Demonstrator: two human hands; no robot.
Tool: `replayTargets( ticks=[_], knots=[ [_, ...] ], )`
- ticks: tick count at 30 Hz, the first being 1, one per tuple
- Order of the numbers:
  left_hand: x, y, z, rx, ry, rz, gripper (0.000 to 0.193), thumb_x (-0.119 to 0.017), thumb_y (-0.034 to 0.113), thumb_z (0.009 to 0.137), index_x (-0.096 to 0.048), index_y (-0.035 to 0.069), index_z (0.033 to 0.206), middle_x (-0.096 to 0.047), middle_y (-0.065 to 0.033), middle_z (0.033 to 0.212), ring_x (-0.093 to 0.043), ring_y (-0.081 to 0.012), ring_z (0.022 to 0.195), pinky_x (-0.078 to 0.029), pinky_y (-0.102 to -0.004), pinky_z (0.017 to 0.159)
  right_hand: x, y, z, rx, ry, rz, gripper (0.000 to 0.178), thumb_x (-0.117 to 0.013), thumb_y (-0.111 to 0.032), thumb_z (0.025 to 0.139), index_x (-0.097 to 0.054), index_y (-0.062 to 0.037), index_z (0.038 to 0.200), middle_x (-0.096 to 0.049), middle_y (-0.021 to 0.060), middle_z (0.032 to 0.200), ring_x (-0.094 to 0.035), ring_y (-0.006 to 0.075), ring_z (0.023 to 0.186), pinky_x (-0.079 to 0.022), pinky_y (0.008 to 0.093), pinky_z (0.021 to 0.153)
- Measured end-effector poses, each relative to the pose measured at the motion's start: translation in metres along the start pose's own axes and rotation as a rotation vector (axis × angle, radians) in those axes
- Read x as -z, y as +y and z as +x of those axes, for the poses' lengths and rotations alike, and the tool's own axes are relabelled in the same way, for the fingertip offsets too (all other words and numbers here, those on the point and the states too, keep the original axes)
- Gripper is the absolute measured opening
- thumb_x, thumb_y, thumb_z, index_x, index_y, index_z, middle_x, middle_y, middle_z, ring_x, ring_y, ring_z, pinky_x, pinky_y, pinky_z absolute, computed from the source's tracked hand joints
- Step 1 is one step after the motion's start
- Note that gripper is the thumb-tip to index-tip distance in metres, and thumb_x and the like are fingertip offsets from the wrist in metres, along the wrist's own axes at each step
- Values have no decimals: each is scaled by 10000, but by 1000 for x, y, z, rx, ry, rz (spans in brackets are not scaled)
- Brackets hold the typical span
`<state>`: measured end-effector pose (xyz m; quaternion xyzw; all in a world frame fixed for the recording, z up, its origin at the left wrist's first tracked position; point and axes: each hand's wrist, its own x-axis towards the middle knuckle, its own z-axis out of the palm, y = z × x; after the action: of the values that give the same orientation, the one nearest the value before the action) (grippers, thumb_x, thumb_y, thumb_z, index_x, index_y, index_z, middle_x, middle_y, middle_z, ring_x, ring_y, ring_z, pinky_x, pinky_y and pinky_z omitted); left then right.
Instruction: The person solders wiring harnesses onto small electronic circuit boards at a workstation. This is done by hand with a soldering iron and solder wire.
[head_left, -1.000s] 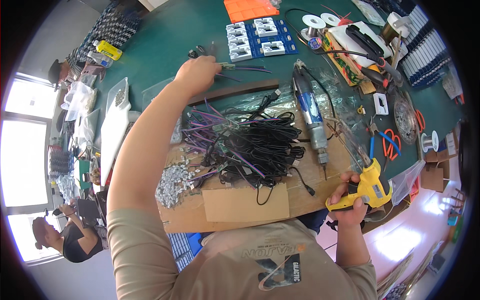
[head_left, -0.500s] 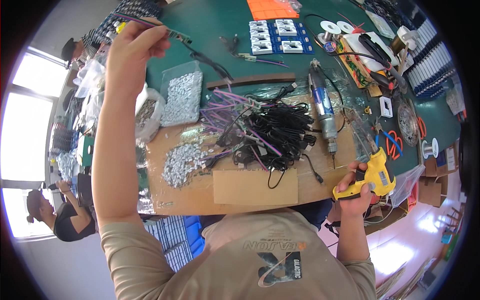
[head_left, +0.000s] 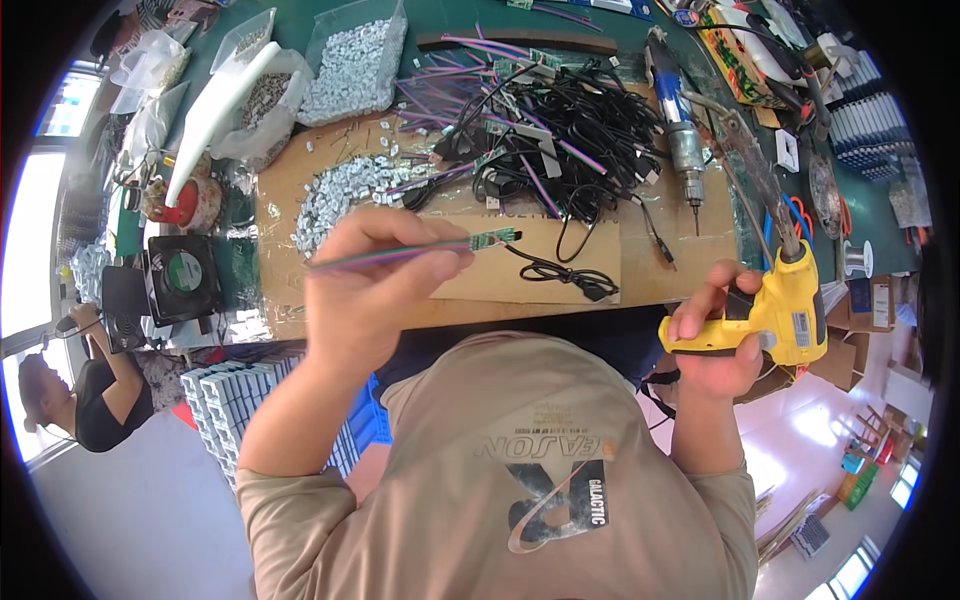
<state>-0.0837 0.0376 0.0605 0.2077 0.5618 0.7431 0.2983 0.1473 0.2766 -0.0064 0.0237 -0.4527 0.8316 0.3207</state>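
Note:
Pinched in my left hand (head_left: 375, 285) is a small green circuit board (head_left: 492, 239) with multicoloured ribbon wire running back over my fingers. A coiled black cable (head_left: 565, 280) trails from the board's right end, over a flat cardboard piece (head_left: 465, 288). My right hand (head_left: 718, 345) is wrapped round the handle of a yellow hot glue gun (head_left: 797, 310), off the table's front edge at the right. The gun's nozzle points toward the table. Beyond my left hand lie a heap of black USB cables (head_left: 590, 125) with boards and purple wires, and loose small white parts (head_left: 340, 195).
An electric screwdriver (head_left: 682, 135) lies right of the cable heap. A clear tub of white parts (head_left: 350, 70) and a bag of small metal pieces (head_left: 265, 110) stand at the far left. A small black fan (head_left: 182, 278) sits nearer. Another person (head_left: 90, 385) is at the left.
My left hand has come down and toward me from the far left, bringing the board and cable over the cardboard. My view has tilted nearer. The right hand still grips the glue gun.

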Motion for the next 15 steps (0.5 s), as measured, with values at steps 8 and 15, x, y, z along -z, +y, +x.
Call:
replayTargets(
  ticks=[8,15],
  knots=[
    [43,-57,-25,-359,-43,959,201,-791,-3,740,-714,89,901,-680,-50,939,-624,-235,829,-498,-338,728,-57,49,2,-337,-68,12,591,-758,-368,882,-530,-89,1350,-417,196,1491,-567,390,1255,-516,553,1012],
    [55,-56,-19,-474,-138,1065,214,-793,44,719,-719,113,907,-662,-34,944,-590,-256,784,-457,-366,698,-80,96,25,-415,-88,5,669,-761,-335,872,-467,-62,1407,-399,169,1530,-423,381,1404,-366,543,1140]
  ],
)
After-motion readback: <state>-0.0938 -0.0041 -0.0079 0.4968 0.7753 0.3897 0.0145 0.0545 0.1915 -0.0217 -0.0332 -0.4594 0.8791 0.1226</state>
